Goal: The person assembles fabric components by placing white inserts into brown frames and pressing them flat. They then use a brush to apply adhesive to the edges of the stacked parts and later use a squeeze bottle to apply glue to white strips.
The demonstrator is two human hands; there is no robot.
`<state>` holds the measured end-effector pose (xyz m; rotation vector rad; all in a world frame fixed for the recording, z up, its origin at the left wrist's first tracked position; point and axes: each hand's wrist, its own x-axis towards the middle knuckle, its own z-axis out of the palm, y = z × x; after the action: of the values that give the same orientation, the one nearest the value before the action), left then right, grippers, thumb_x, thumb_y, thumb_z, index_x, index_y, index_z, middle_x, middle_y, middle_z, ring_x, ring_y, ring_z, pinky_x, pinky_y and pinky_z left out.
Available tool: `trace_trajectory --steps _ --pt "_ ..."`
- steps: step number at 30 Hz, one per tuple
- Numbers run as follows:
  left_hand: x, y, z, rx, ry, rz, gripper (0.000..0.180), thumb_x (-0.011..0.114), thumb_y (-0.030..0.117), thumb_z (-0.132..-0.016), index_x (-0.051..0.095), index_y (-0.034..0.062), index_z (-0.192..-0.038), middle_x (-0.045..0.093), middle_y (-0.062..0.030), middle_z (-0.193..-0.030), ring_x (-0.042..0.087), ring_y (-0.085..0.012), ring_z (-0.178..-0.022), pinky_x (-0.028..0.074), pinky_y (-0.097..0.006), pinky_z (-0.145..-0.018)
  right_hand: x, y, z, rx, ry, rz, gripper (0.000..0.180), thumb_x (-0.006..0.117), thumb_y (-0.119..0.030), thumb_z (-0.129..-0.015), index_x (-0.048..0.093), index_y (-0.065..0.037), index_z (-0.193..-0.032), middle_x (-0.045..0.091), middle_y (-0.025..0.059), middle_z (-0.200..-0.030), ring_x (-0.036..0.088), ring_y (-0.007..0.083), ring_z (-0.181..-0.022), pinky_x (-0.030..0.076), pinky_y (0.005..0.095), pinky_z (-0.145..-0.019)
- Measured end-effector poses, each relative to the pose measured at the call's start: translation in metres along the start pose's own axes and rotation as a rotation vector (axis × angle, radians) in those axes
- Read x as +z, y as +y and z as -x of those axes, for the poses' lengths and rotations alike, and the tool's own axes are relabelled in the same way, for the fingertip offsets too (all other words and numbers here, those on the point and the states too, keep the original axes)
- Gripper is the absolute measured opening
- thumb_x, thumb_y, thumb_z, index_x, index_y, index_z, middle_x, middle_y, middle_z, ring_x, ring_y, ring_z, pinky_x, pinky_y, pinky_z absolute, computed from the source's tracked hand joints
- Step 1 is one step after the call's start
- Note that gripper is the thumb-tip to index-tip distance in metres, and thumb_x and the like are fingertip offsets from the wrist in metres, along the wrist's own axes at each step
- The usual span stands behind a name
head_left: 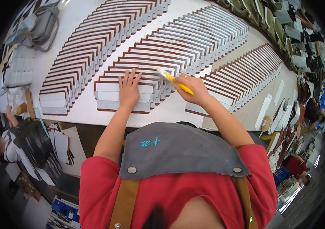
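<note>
My right hand [193, 88] grips the yellow handle of a brush [169, 77], whose whitish bristles rest over the near part of the middle row. With fingers spread, my left hand [129, 89] lies flat on the front pieces of that row. The middle row [107, 96] is made of several overlapping grey, flap-shaped panels with brown edges, fanned away from me. Similar rows lie on either side: a left row [53, 102] and a smaller right row [223, 98]. Whether the bristles touch a panel is hard to tell.
The white table [90, 114] ends just in front of my grey apron. A grey bag [45, 23] sits far left. Olive fabric pieces [263, 23] line the far right edge. White strips [263, 110] lie at right. Another person's hand [10, 114] is at the left edge.
</note>
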<state>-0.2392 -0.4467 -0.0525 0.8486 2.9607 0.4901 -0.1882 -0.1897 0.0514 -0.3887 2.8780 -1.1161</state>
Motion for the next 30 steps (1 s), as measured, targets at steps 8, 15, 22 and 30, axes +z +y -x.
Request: trace_trajectory --steps 8,15,22,30 --pt "0.002 -0.001 0.002 -0.025 0.051 0.028 0.044 0.044 0.008 -0.088 0.039 0.0151 -0.132 0.029 -0.0057 -0.143 0.023 -0.0289 -0.133 0.010 -0.053 -0.109 -0.098 0.047 -0.012 0.437 0.622 -0.225 0.018 0.059 -0.012 -0.086 0.059 -0.009 -0.104 0.057 -0.0007 -0.064 0.051 0.0028 -0.052 0.042 0.0179 -0.048" --pt "-0.013 0.020 -0.023 -0.036 0.146 0.050 0.035 0.051 0.014 -0.086 0.048 0.0092 -0.120 0.041 -0.0067 -0.130 0.035 -0.0251 -0.122 0.022 -0.046 -0.101 -0.139 0.056 -0.025 0.340 0.693 -0.163 0.013 0.065 -0.019 -0.083 0.063 -0.007 -0.089 0.055 -0.0025 -0.066 0.043 0.0024 -0.055 0.031 0.0174 -0.046" --pt "0.008 0.029 -0.061 0.013 0.122 0.130 0.028 0.054 0.012 -0.083 0.053 0.0093 -0.111 0.048 -0.0032 -0.121 0.042 -0.0227 -0.112 0.027 -0.042 -0.096 -0.037 0.013 -0.064 0.208 0.221 -0.204 0.015 0.065 -0.019 -0.082 0.061 -0.008 -0.091 0.060 0.0049 -0.078 0.056 0.0142 -0.066 0.045 0.0256 -0.062" --pt "0.017 0.029 -0.060 -0.006 0.154 0.102 0.026 0.054 0.014 -0.083 0.053 0.0115 -0.109 0.049 0.0005 -0.119 0.042 -0.0209 -0.110 0.027 -0.041 -0.096 -0.063 0.082 -0.114 0.423 0.052 0.008 0.023 0.057 -0.030 -0.083 0.063 -0.010 -0.093 0.064 0.0093 -0.071 0.060 0.0228 -0.058 0.048 0.0317 -0.056"
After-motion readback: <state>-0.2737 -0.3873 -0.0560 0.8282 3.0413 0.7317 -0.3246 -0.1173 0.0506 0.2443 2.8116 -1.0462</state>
